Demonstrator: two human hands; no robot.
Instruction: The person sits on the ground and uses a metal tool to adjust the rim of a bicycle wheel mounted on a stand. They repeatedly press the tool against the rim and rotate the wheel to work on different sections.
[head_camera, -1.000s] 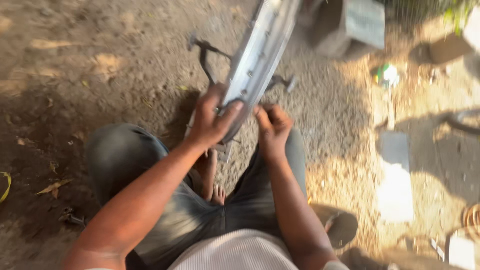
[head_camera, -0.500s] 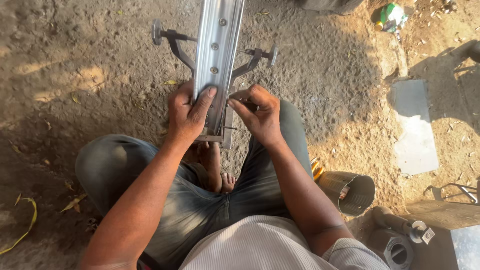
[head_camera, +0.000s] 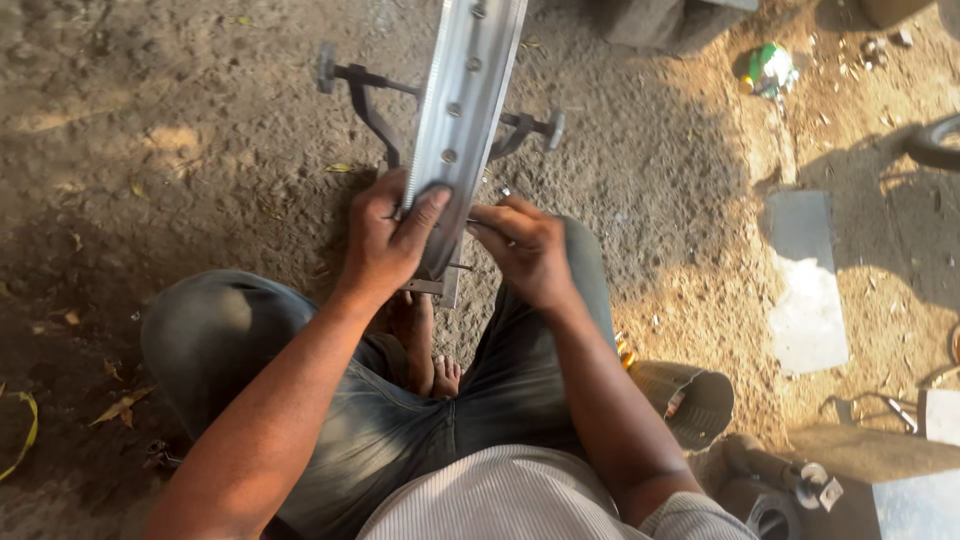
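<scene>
Head view: you're seated on the dirt ground (head_camera: 150, 150) with a shiny wheel rim (head_camera: 465, 110) standing on edge in a dark metal truing stand (head_camera: 365, 100) between your knees. The rim's inner channel faces you, a row of spoke holes running up it, several already showing small round nipples; how many remain further round the rim is out of view, so I'd judge the job as mid-way at best.

Your left hand (head_camera: 385, 240) is clamped round the rim's lower edge, thumb pressed flat on the channel, steadying it. Your right hand (head_camera: 525, 250) is pinched tight just beside the rim, fingertips closed on a thin metal piece, likely a spoke or slim tool; too small to tell which. A dark rubber sandal (head_camera: 690, 400) lies by your right thigh.
</scene>
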